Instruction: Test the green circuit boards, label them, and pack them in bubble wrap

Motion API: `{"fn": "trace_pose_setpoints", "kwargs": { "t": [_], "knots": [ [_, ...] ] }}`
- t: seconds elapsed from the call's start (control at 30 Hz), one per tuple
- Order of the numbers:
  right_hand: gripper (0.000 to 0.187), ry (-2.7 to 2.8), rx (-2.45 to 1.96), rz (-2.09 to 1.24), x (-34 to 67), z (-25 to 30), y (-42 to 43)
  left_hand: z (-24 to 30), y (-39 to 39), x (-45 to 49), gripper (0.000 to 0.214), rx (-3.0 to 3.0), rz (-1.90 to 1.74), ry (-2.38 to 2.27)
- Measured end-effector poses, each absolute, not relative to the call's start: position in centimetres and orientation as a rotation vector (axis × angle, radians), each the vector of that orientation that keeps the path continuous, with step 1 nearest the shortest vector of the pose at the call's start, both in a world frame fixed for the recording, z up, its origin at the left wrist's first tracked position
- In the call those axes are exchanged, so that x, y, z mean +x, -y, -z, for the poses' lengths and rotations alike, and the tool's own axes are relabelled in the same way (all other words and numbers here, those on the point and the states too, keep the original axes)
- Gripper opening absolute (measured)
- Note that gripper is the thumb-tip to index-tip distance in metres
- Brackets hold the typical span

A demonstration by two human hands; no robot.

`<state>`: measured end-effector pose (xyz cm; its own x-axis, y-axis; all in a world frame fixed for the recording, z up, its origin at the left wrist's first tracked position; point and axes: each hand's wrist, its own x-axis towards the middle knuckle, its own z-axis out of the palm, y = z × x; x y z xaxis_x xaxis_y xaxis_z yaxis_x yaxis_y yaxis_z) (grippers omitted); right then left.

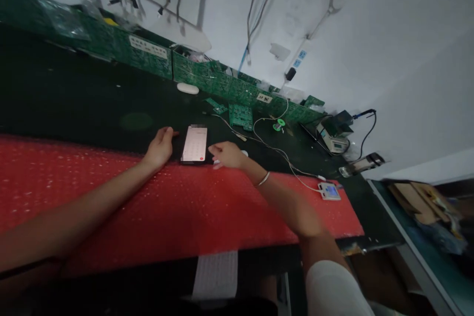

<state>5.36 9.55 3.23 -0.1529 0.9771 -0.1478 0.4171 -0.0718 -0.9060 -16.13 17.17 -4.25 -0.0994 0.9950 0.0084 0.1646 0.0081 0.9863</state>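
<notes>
A smartphone [194,144] with a lit pinkish screen lies flat on the dark bench, at the far edge of a red bubble-wrap sheet [177,207]. My left hand [160,147] rests against the phone's left edge, fingers curled loosely along it. My right hand [226,154] sits at the phone's lower right corner, fingers bent down onto the bench beside a small white object. A thin bracelet circles my right wrist. Neither hand lifts the phone.
Green circuit boards [240,116] lie behind the phone, and more line the back wall in trays [148,52]. A white cable runs to a small meter [329,191] on the right. A soldering station [335,133] and a white oval case [187,88] stand farther back.
</notes>
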Motion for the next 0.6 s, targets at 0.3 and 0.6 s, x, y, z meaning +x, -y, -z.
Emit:
{"fn": "trace_pose_setpoints", "kwargs": {
  "t": [0.3, 0.6],
  "knots": [
    [0.022, 1.825, -1.852, -0.610, 18.1, -5.7, -11.3, 3.8, -16.3, -16.2, 0.051, 1.320, -1.144, -1.487],
    [0.024, 2.647, -1.295, -0.520, 12.8, -0.1, -0.2, 2.8, -16.0, -15.7, 0.045, 1.522, -0.959, -1.690]
  ]
}}
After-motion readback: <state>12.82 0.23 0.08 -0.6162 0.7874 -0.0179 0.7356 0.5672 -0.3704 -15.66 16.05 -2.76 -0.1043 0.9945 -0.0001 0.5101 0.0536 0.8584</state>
